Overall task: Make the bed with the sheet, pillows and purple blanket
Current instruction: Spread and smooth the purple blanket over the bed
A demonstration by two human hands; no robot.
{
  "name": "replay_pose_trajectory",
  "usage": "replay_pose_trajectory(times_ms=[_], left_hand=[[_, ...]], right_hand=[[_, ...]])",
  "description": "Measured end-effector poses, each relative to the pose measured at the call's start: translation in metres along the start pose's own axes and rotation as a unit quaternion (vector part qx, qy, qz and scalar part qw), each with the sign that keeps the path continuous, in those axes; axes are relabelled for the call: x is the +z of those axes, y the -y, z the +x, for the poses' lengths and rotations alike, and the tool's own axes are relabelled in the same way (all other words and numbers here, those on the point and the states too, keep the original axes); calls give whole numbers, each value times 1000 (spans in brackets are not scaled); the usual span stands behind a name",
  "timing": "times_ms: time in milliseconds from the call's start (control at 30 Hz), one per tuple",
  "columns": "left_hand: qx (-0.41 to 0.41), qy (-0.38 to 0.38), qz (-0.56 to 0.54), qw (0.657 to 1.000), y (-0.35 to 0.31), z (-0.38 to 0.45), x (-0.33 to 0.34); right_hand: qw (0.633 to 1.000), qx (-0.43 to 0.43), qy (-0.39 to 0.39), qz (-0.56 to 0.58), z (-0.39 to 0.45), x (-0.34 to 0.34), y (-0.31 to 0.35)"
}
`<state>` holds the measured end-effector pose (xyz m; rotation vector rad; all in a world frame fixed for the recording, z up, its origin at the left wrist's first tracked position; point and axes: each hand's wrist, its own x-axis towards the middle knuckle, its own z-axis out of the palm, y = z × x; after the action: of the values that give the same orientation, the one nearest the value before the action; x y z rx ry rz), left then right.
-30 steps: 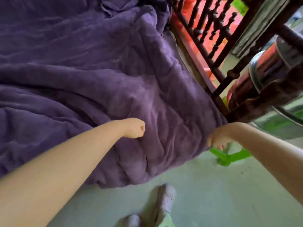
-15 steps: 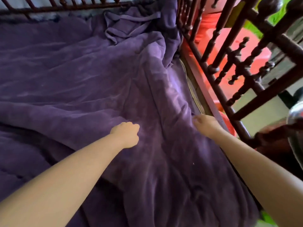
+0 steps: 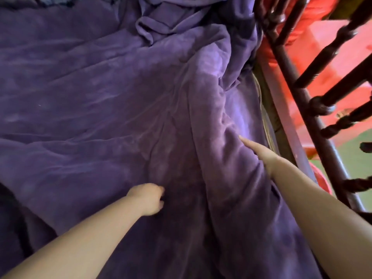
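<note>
The purple blanket [image 3: 100,97] covers nearly the whole bed, creased, with a long raised fold running down its right part and a bunched heap at the far end [image 3: 161,23]. My left hand [image 3: 149,198] lies on the blanket in the lower middle, with its fingers curled into the fabric. Further right, my right hand [image 3: 259,154] rests flat against the raised fold, fingers straight and together, close to the bed's right edge. No sheet or pillow shows; the blanket hides whatever lies under it.
A dark wooden rail with turned spindles [image 3: 322,137] runs along the bed's right side, close to my right forearm. Behind it are red objects [image 3: 352,57] and a green floor [image 3: 350,158]. A dark patch [image 3: 8,208] shows at the lower left edge.
My view rose from the bed's foot and floor onto the bed. My right hand left the blanket's corner, moved up the right side and flattened out. My left hand stayed curled on the blanket.
</note>
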<state>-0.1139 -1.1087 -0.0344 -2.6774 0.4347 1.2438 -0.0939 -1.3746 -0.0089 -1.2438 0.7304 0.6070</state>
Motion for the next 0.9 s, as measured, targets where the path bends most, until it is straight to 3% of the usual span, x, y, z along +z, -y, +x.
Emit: replay_pose_trajectory(times_ms=[67,100,133,200,233,300,367,433,467,533,600,733,900], left_hand=[[1,-90,-107,990,-5,1,-17],[8,-151,-165,975,-10,1,-29],[26,-214,-217,952,-16,-1,-39],[98,-334,-254,903,-30,-5,-61],[142,-385,-225,884,-43,-5,-72],[186,-439,-139,868,-57,1,-85],[192,-314,-87,926,-74,9,-94],[164,-100,-4,981,-85,20,-86],[148,-18,42,988,-89,24,-78],[135,76,74,985,-93,30,-56],[120,86,44,988,-92,33,-40],[160,38,49,985,-78,30,-29],[105,-119,75,984,-73,15,-10]], right_hand=[[997,-43,-30,-50,-32,3,18],[983,-103,-115,-103,-52,-2,31],[944,-174,-222,-169,-77,-8,40],[831,-264,-418,-253,-127,-19,51],[795,-286,-466,-261,-151,-23,49],[758,-351,-487,-255,-158,-20,29],[703,-346,-500,-369,-141,-23,5],[708,-173,-424,-537,-103,-38,-22],[694,-56,-372,-614,-83,-44,-37],[642,56,-305,-701,-47,-56,-66],[610,77,-306,-727,-22,-55,-77],[569,91,-293,-763,-12,-53,-75],[548,76,-259,-792,-27,-61,-75]])
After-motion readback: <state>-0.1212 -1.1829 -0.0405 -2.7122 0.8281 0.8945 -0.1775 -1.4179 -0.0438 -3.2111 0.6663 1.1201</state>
